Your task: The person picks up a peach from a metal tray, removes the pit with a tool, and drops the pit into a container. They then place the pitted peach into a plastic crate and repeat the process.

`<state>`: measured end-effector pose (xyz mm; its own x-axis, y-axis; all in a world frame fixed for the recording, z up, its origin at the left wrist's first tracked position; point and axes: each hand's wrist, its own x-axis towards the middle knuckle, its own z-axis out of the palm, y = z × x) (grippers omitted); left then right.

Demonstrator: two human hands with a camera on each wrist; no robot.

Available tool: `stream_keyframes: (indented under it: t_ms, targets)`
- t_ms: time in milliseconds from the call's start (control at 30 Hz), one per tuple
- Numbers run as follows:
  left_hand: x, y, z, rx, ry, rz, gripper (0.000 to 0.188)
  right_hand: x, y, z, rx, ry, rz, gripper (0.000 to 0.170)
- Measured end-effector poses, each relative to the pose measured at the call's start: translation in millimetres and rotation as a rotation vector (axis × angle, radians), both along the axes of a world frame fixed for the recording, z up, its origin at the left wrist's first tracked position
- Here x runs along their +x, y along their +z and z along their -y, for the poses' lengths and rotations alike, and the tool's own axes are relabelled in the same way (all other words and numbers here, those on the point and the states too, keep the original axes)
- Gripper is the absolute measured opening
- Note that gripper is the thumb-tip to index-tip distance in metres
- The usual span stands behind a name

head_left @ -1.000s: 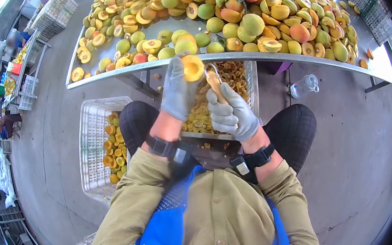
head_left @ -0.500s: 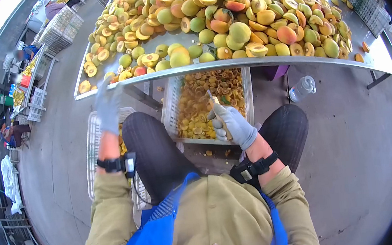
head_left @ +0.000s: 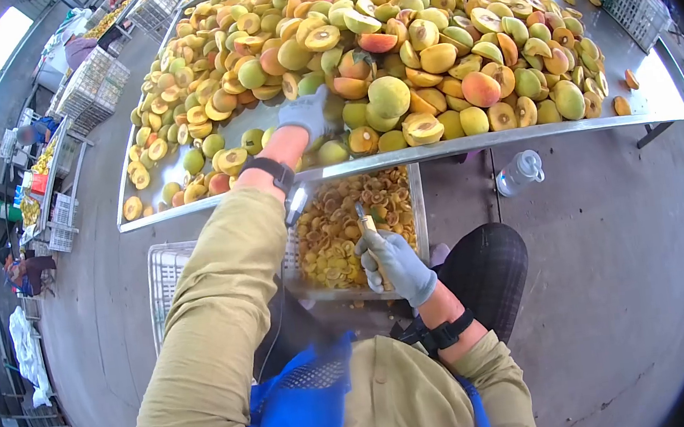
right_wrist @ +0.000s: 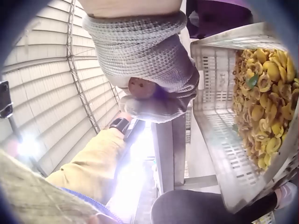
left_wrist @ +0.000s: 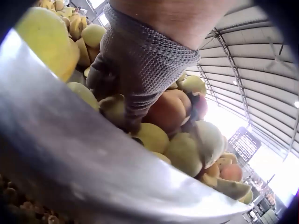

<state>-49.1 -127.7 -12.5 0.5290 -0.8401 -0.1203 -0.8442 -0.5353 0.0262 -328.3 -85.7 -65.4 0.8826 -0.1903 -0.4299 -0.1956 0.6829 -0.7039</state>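
Observation:
My left hand (head_left: 305, 117), in a grey glove, reaches over the table's front edge into the peaches (head_left: 387, 97). In the left wrist view its gloved fingers (left_wrist: 135, 112) point down among whole and cut fruit, beside a greenish peach (left_wrist: 113, 109); the fingertips are partly hidden. My right hand (head_left: 400, 266), also gloved, grips a pitting tool (head_left: 369, 225) by its wooden handle, metal tip upward, over the crate under the table. The handle's round butt (right_wrist: 141, 87) shows at the curled fingers in the right wrist view.
The metal table's raised rim (head_left: 470, 144) runs across in front. Below it stands a white crate (right_wrist: 210, 93) of fruit scraps (right_wrist: 261, 107). Another white crate (head_left: 163, 274) is by the left leg. A clear plastic jug (head_left: 520, 173) stands on the floor at right.
My left hand held a halved peach, swung left over the side crate, then came to the pile without that half. My right hand kept the pitting tool and drew back from the table.

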Motion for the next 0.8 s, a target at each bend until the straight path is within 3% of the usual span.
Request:
stream_keyframes:
  t_ms: [133, 233, 333, 367, 500, 633, 733, 800]
  targets:
    - [-8.8, 6.3, -12.3, -0.053, -0.044, -0.016, 0.062, 0.1, -0.1, -8.4, -0.031, 0.008, 0.029, 0.042]
    - [-15.4, 9.0, -14.6, -0.056, 0.121, 0.04, 0.066, -5.5, 8.8, -10.9, -0.11, -0.026, 0.012, 0.044]
    - [-15.8, 23.6, -44.4, -0.355, 0.036, 0.082, 0.067, -11.4, 16.9, -10.8, -0.197, -0.089, 0.001, 0.043]
    - [-21.8, 33.7, -51.8, -0.181, 0.04, 0.104, 0.06, -9.9, 17.8, -10.8, -0.196, -0.094, 0.028, 0.043]
    - [-3.8, 24.1, -61.8, -0.31, 0.032, 0.091, 0.054, -7.9, 24.5, -14.2, -0.202, -0.1, 0.04, 0.042]
    - [-12.7, 36.2, -39.3, -0.086, 0.075, -0.048, 0.046, -8.0, 17.7, -12.7, -0.175, -0.105, 0.041, 0.041]
    - [-13.5, 24.3, -20.2, -0.079, -0.05, 0.079, 0.045, -5.3, 19.2, -7.5, -0.143, -0.141, -0.003, 0.041]
    - [-15.4, 18.5, -3.8, 0.065, -0.054, 0.089, 0.047, -4.7, 14.7, -4.7, -0.168, -0.148, -0.028, 0.041]
